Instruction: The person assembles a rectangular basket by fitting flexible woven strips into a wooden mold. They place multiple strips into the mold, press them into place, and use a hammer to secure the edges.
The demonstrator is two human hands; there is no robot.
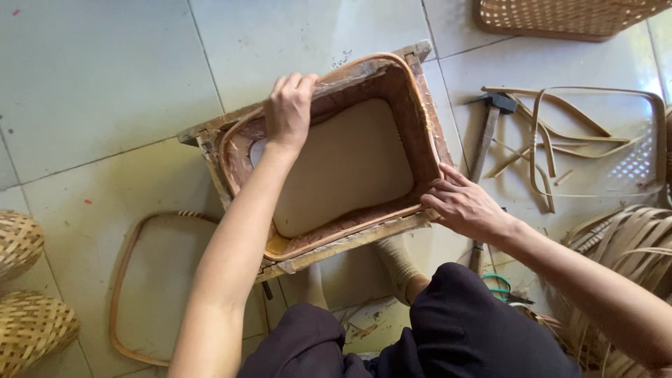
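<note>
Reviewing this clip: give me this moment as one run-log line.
left hand: grips far edge of bamboo strip | right hand: presses near corner | wooden frame mould: on tiled floor | hammer: right
</note>
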